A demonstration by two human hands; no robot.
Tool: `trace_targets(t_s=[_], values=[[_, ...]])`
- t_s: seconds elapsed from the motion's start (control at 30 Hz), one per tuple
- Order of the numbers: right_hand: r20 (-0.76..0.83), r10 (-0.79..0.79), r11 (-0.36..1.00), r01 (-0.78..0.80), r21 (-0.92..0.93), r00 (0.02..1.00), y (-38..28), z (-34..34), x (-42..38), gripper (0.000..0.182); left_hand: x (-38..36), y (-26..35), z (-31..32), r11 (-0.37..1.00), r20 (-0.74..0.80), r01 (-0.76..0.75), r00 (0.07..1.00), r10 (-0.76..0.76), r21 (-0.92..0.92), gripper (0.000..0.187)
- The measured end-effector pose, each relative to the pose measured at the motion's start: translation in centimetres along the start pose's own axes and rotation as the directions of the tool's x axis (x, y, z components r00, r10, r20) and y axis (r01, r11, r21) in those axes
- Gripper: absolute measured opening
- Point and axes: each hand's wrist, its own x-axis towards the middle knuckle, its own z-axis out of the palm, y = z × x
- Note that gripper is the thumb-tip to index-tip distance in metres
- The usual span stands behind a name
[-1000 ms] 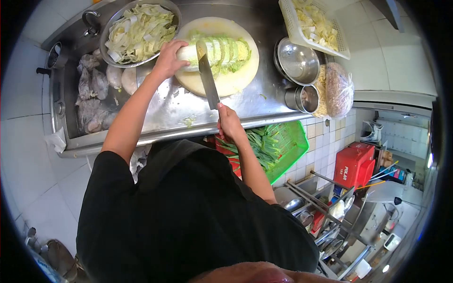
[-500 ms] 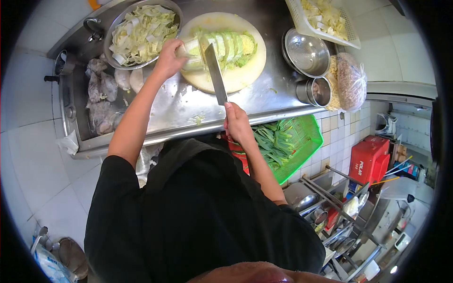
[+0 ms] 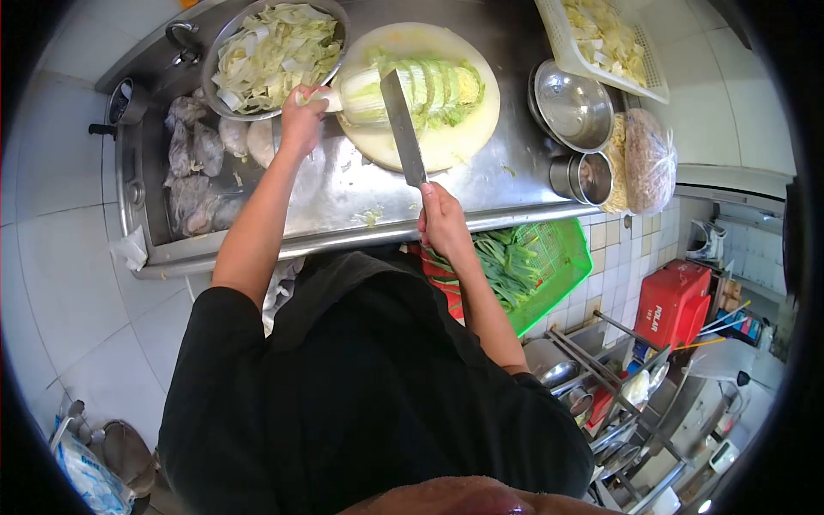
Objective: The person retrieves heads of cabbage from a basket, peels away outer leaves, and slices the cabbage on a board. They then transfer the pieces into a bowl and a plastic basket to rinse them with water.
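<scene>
My left hand (image 3: 302,129) is closed at the pale stem end of a napa cabbage (image 3: 362,93), beside the rim of the bowl of cut leaves. The cabbage lies on a round cutting board (image 3: 419,159), its right part sliced crosswise with the slices still side by side. My right hand (image 3: 445,221) is wrapped round the handle of a cleaver (image 3: 405,133) at the sink counter's front edge. The cleaver's blade points up and away, over the board and across the cabbage near the first slices.
A metal bowl (image 3: 342,43) of cut leaves stands at the left, above wrapped items (image 3: 206,150) in the sink. At right are a white basket (image 3: 657,81), metal bowls (image 3: 573,103) and a bag (image 3: 650,163). A green crate (image 3: 577,279) of leafy vegetables sits below the counter.
The view has shifted, so the counter appears farther right. My left hand has moved left along the cabbage to its stem end. The cleaver stays over the cabbage, its blade a little farther left along it.
</scene>
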Motion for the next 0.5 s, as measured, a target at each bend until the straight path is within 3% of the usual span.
trace_targets(t_s=[0.03,0.13,0.17,0.2,0.23,0.27,0.3,0.4,0.5], values=[[-0.007,0.002,1.000,-0.002,-0.015,1.000,-0.2,0.0,0.0,0.047,0.0,-0.4,-0.4,0.964,-0.038,0.126,0.990,-0.139,-0.234,0.031],[-0.015,-0.007,0.999,0.006,-0.054,1.000,-0.1,0.0,0.3,0.048,-0.6,-1.6,-0.2,0.975,-0.096,0.219,0.970,-0.223,-0.048,0.033],[-0.019,-0.011,0.999,0.010,-0.047,1.000,-0.3,0.0,0.4,0.048,-0.6,-1.8,-0.1,0.965,-0.123,0.206,0.975,-0.188,0.162,0.035],[-0.024,-0.010,0.999,0.009,-0.040,1.000,-0.6,0.0,0.3,0.048,-1.2,-0.9,0.7,0.876,-0.065,-0.071,0.991,0.116,0.476,0.039],[-0.029,-0.008,0.999,0.007,-0.034,1.000,-0.7,0.0,0.2,0.049,-2.1,0.6,1.8,0.623,0.087,-0.321,0.922,0.376,0.714,0.043],[-0.024,-0.013,1.000,0.013,-0.021,1.000,-0.6,-0.1,0.2,0.049,-2.7,2.2,2.6,0.249,0.304,-0.500,0.779,0.549,0.830,0.048],[-0.020,-0.021,1.000,0.021,-0.008,1.000,-0.4,-0.2,0.3,0.050,-2.9,3.5,3.0,0.014,0.465,-0.561,0.699,0.543,0.827,0.056],[-0.014,-0.027,0.999,0.027,0.018,1.000,-0.5,-0.2,0.3,0.052,-1.9,4.1,2.7,0.175,0.733,-0.776,0.630,0.257,0.606,0.048],[-0.048,-0.027,1.000,0.028,0.014,0.998,-0.9,0.2,0.1,0.053,0.8,3.4,1.7,0.405,0.621,-0.628,0.765,0.169,0.664,0.042]])
